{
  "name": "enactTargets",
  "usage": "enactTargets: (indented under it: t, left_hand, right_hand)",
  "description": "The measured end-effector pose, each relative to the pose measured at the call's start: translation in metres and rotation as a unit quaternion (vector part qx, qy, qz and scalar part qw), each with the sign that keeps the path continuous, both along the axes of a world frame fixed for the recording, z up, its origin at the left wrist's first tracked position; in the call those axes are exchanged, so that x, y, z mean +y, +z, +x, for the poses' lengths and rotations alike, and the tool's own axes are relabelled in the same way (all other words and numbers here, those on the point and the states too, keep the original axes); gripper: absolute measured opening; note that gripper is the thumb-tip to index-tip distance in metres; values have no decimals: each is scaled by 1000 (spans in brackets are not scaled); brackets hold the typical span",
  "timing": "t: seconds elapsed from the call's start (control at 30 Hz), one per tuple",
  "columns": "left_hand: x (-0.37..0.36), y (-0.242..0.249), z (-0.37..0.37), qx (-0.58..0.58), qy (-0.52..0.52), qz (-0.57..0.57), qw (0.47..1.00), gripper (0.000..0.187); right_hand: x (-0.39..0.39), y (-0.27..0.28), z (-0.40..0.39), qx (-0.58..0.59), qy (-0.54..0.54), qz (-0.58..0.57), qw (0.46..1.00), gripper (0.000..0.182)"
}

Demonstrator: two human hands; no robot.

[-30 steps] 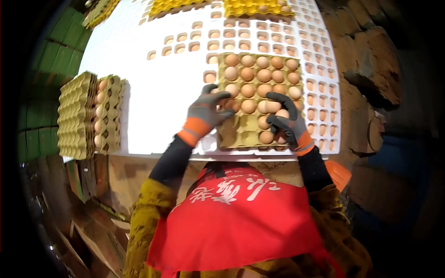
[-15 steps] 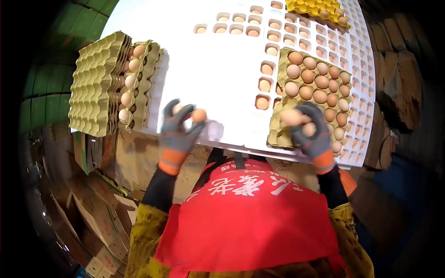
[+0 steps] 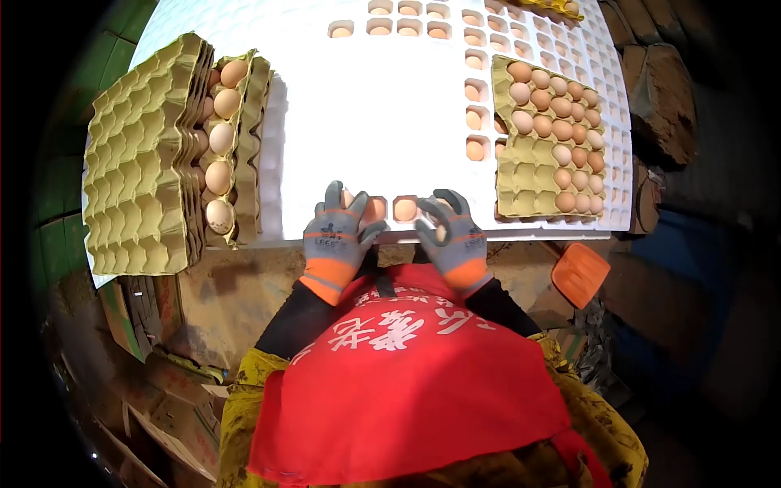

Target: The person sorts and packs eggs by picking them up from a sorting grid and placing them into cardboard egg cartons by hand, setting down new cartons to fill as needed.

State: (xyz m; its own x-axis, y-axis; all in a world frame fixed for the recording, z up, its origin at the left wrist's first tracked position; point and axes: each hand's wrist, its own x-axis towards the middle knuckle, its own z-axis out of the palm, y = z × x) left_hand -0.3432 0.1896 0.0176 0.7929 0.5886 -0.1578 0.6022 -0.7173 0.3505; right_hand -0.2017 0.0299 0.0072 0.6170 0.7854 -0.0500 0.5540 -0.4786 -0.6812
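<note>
I read left hand [image 3: 338,236] gripping egg [image 3: 348,198], right hand [image 3: 457,237] curled round pale egg [image 3: 442,202]. Seated egg [image 3: 405,209] between; pockets in white surface [image 3: 366,106] apparently prevent rolling.

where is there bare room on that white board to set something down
The white board looks bare in its middle, between the stacked trays and the egg tray, though glare hides detail. Crowded: the near edge, with left hand, right hand and eggs, and the right side, dotted with eggs.
</note>
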Motion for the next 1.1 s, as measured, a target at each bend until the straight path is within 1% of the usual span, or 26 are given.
enactTargets:
  t: [0.07,0.1,0.13,0.17,0.2,0.27,0.3,0.33,0.4,0.43,0.47,0.5,0.53,0.57,0.6,0.67,0.7,0.73,0.8,0.87,0.9,0.93,1.0,1.03,1.07,1.1]
  left_hand:
    - [7,-2,-13,6,-17,16,1000,42]
    - [12,-6,-21,18,-32,26,999,42]
    - [17,-12,-30,31,-46,36,998,42]
    - [22,-18,-36,-12,-65,47,997,47]
    - [25,-22,-39,-35,-54,15,998,48]
    - [32,-16,-37,-77,-33,-47,995,51]
    - [32,-12,-35,-138,12,-89,986,52]
    - [34,-14,-38,-194,29,-74,978,52]
    - [41,-27,-45,-309,53,-50,948,52]
    - [44,-38,-54,-309,62,-35,948,49]
    - [49,-51,-63,-314,33,-4,949,45]
    - [53,-71,-71,-300,-6,54,952,43]
    - [52,-94,-81,-291,-8,61,955,44]
    - [52,-85,-79,-245,-50,81,965,44]
    - [52,-70,-73,-196,-91,102,971,44]
    - [43,-46,-52,-193,-37,116,974,42]
    - [36,-39,-37,-240,-3,54,969,42]
    - [30,-31,-15,-265,-23,12,964,43]
    - [19,-15,52,-312,-56,-68,946,45]
    - [-1,-2,131,-334,-136,-52,931,52]
    - [-13,7,170,-336,-158,-34,928,54]
    - [-25,13,206,-335,-179,-17,925,56]
    - [-36,2,262,-252,-243,34,936,56]
    - [-41,-6,282,-137,-246,30,959,50]
    - [-43,-8,293,-116,-226,37,967,46]
    - [-41,-7,296,-158,-212,7,964,43]
  right_hand:
    - [-12,-7,6,100,-42,51,993,38]
    - [-17,-3,11,129,-29,28,991,41]
    - [-24,-17,18,95,7,73,993,43]
    - [-26,-5,21,264,-85,89,957,43]
    - [-30,-10,27,274,-100,118,949,41]
    - [-37,-18,40,292,-127,176,931,39]
    - [-36,-23,44,106,-74,165,978,39]
    - [-34,-25,47,-86,-19,149,985,40]
    - [-34,-26,50,-198,57,33,978,41]
    - [-36,-32,50,-248,103,-13,963,44]
    - [-37,-29,46,-233,85,-14,969,46]
    - [-39,-25,48,-210,78,-4,975,47]
    - [-42,-19,50,-188,71,7,980,49]
    - [-44,-1,47,-130,18,35,991,51]
    - [-45,19,54,-135,-5,56,989,48]
    - [-64,37,94,-150,-47,81,984,43]
    - [-69,46,118,-136,-98,67,984,40]
    - [-74,47,147,-173,-95,71,978,38]
    - [-75,41,200,-187,-67,11,980,41]
    - [-58,27,241,-275,39,-3,960,44]
    - [-50,21,253,-315,86,-42,944,46]
    - [-44,11,262,-325,116,-79,935,43]
    - [-45,1,279,-283,117,-17,952,42]
    - [-48,11,281,-145,57,36,987,42]
    - [-54,21,281,-1,-3,86,996,42]
    - [-64,10,292,216,-68,215,950,42]
